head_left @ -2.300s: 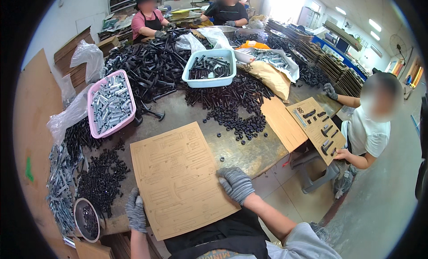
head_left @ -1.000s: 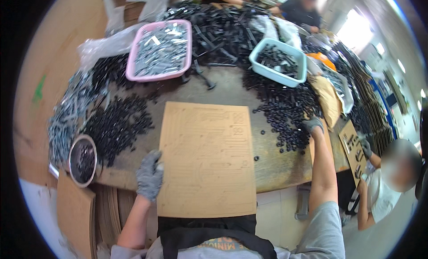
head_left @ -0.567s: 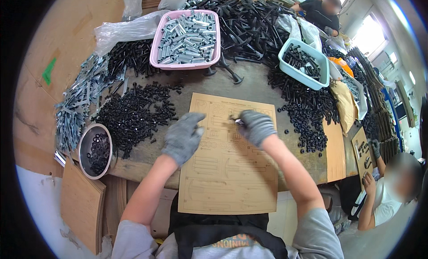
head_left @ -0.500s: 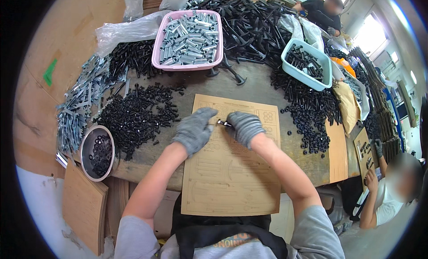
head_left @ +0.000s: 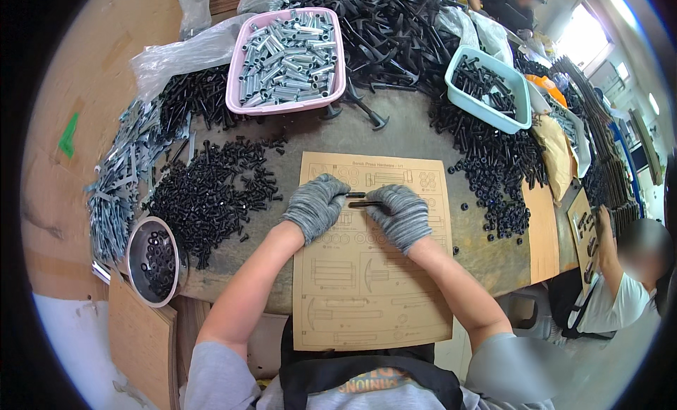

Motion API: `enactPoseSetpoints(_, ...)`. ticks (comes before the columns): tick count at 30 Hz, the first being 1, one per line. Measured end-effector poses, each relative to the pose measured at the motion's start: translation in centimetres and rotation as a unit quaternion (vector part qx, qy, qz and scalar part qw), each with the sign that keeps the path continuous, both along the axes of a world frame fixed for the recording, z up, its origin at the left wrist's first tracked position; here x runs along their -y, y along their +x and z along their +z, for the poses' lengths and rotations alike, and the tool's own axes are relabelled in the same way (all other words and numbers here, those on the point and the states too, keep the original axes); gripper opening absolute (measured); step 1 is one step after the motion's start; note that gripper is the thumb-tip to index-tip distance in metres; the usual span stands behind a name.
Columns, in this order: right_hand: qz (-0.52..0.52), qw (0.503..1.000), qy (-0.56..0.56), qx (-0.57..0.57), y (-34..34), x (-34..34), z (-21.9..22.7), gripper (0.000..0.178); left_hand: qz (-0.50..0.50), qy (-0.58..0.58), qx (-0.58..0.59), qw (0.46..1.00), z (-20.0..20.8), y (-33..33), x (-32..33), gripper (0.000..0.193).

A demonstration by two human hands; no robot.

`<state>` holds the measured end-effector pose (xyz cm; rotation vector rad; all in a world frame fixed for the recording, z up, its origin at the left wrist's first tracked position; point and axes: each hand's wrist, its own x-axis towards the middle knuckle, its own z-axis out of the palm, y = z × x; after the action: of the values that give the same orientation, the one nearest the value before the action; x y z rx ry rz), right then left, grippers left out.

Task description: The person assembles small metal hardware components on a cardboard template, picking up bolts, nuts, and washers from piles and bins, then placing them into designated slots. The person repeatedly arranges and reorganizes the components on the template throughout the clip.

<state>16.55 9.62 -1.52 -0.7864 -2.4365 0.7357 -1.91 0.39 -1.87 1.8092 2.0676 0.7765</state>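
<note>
Black rods [head_left: 357, 196], bolt-like, two seen, are up between the hands, over the upper part of a brown printed card [head_left: 423, 308]; one sits just above the other, roughly parallel. Left hand [head_left: 317, 204]: fingers bent, thumb and fingertips pinching the left end of the upper rod. Right hand [head_left: 402, 216]: curled, fingers at that rod's other end, lower rod running into its grip. Whether more is tucked in either palm, can't tell.

Progress, judged from the card: early. Rods are in hand, not laid down. Outlines in view on the card are bare, no part seen lying on them; the patch under the hands is hidden. So placed: nothing visible. Unfilled: every outline that shows.

Farther out, stock looks ample: small black screws [head_left: 211, 191] left of the card, black nuts [head_left: 493, 202] right of it, a metal bowl [head_left: 183, 258] of dark rings at far left. Beyond: pink basket [head_left: 285, 109] of silver tubes, blue basket [head_left: 483, 112] of black pieces, black hammer-shaped parts [head_left: 381, 40] heaped between. At far right, a co-worker [head_left: 599, 315] has a board [head_left: 575, 211] with black parts on it.
</note>
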Motion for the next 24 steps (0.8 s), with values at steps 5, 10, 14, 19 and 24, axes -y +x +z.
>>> enactPoseSetpoints(5, 0.008, 0.998, 0.056, 0.03, 1.0, -1.0, -0.4, 0.01, -0.019, -0.054, 0.006, 0.998, 1.4, 1.0, -0.2, 0.036)
enactPoseSetpoints(10, 0.009, 1.0, 0.013, 0.009, -0.8, 0.1, -0.7, 0.023, -0.007, -0.039, 0.005, 0.999, 1.0, 1.3, -0.6, 0.023)
enactPoseSetpoints(14, -0.111, 0.991, -0.017, 0.075, 7.5, -5.1, 3.0, 0.031, -0.003, -0.024, 0.028, 0.999, 0.8, 1.3, -0.6, 0.026)
enactPoseSetpoints(19, -0.47, 0.862, 0.054, 0.182, 28.1, -12.4, 2.4, 0.025, 0.095, 0.056, 0.08, 0.991, 2.5, 3.5, -1.3, 0.027)
enactPoseSetpoints(24, -0.456, 0.839, -0.094, 0.282, 33.0, -13.1, 3.3, 0.031, -0.076, 0.061, 0.119, 0.988, 5.8, 11.3, -9.4, 0.028)
